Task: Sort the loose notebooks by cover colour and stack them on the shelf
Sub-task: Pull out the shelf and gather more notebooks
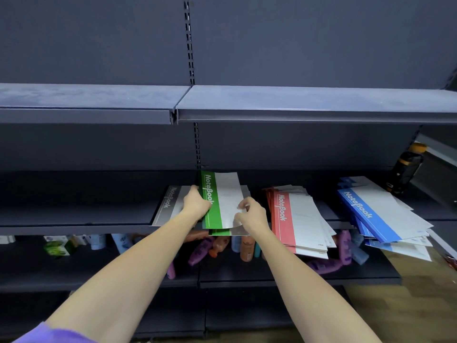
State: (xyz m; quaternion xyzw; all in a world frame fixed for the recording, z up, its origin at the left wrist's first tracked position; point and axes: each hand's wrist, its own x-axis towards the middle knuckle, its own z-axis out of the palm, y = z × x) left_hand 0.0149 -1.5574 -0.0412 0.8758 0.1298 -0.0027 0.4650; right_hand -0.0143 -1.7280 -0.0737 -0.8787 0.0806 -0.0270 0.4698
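Both hands grip the top green notebook (pixel 217 201) on the middle shelf (pixel 74 214): left hand (pixel 195 203) curled on its left edge, right hand (pixel 252 215) pinching its white side. Red stack (pixel 294 219) and blue stack (pixel 378 214) lie rightward.

Notebooks: green-and-white (pixel 220 201), grey (pixel 168 206), red-and-white stack (pixel 296 219), blue-and-white stack (pixel 376 211). Shelf (pixel 296 115) dark grey. Sleeve (pixel 54 335) purple.

Left hand (pixel 195 203) and right hand (pixel 252 215) grip a green notebook (pixel 223 199) above the shelf (pixel 74 216).
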